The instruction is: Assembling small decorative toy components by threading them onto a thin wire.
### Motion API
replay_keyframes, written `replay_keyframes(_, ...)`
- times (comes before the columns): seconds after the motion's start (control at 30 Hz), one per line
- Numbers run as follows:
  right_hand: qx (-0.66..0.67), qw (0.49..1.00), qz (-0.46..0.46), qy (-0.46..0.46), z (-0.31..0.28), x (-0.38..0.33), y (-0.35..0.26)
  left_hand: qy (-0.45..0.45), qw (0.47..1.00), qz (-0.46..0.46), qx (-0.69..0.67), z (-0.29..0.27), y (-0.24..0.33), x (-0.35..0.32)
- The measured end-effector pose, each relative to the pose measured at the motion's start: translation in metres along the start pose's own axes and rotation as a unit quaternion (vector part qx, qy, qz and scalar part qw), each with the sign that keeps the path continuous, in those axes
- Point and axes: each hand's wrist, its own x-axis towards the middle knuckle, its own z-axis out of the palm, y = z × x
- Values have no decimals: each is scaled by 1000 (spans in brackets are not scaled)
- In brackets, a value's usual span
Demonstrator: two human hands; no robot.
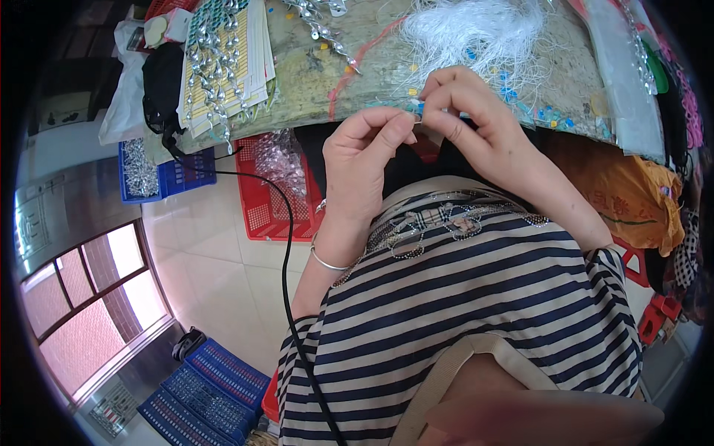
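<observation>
My left hand [358, 157] is closed in a pinch, its thumb pressed to the index finger just off the table's near edge. Close beside it, my right hand [480, 128] is pinched too, with its fingers curled. The fingertips of both hands almost meet; a fine, thread-like piece seems to pass between them, too small to name. Beyond the right hand lies a loose heap of white thread [472, 37] on the worn table [305, 82]. Small blue and yellow bits [509, 93] are scattered around that hand.
Silvery twisted strands lie over yellow cards [249, 63] at the table's left, beside a black bag [162, 85]. Below stand a blue basket [175, 177] and a red basket [260, 215]. A black cable [288, 238] hangs near my left arm. At right is an orange bag [632, 197].
</observation>
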Motion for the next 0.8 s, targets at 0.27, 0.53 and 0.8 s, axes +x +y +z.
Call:
replay_keyframes(0.27, 248, 930, 257, -88, 0, 7, -4, -23, 969, 131, 210, -3, 1, -2)
replay_keyframes(0.53, 37, 998, 43, -24, 8, 11, 0, -28, 999, -7, 37, -6, -4, 0)
replay_keyframes(0.8, 16, 998, 47, 36, 1, 11, 4, 12, 1000, 4, 6, -6, -2, -3)
